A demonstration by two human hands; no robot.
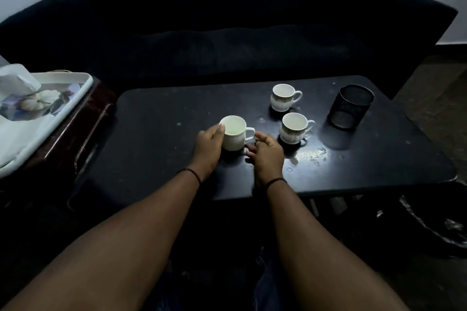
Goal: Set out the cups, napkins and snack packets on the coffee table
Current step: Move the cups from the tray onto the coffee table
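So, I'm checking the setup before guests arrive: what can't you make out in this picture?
Head view only:
- Snack packets: none visible; the tray is cut off by the left edge.
- Tissue hides part of the tray.
- Plain cup: left hand covers its near side.
- Sofa: too dark for detail.

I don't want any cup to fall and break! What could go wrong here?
The left hand holds the plain white cup by its side only, so it might slip if lifted fast. The right hand is close to a patterned cup and could bump it. There also seems to be a wet patch on the coffee table, where a cup might slide.
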